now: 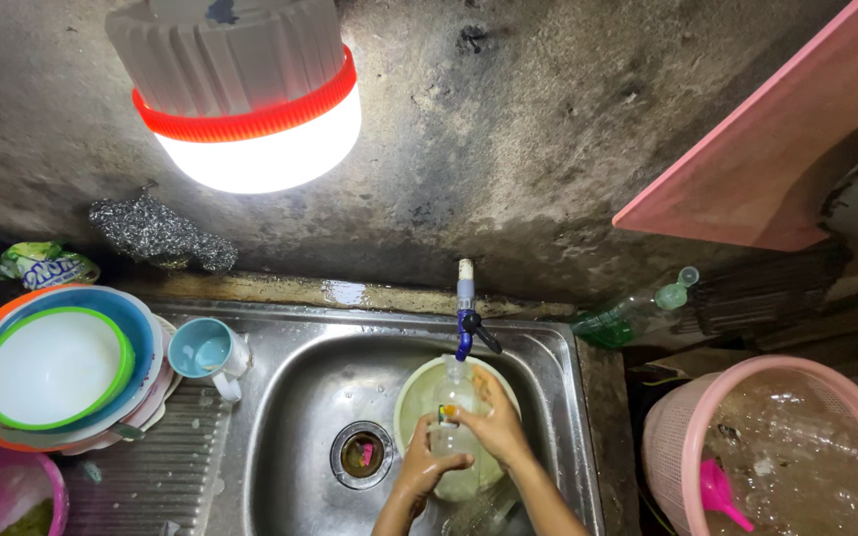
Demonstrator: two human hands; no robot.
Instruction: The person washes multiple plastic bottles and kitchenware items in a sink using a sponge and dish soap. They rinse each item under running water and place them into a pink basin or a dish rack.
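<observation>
While both hands close round it, the clear plastic bottle stands nearly upright in the steel sink, its long axis running straight up toward the blue tap — the neck sits just below the spout. The left hand wraps the lower body from the drain side; the right hand clasps the upper body from the other side, fingers across the shoulder, so it is the nearer to the mouth. Behind and under the bottle lies a pale bowl, and the drain is just beside the left hand. On the drainboard — well apart from the hands — rest a light-blue cup and a stack of bowls.
</observation>
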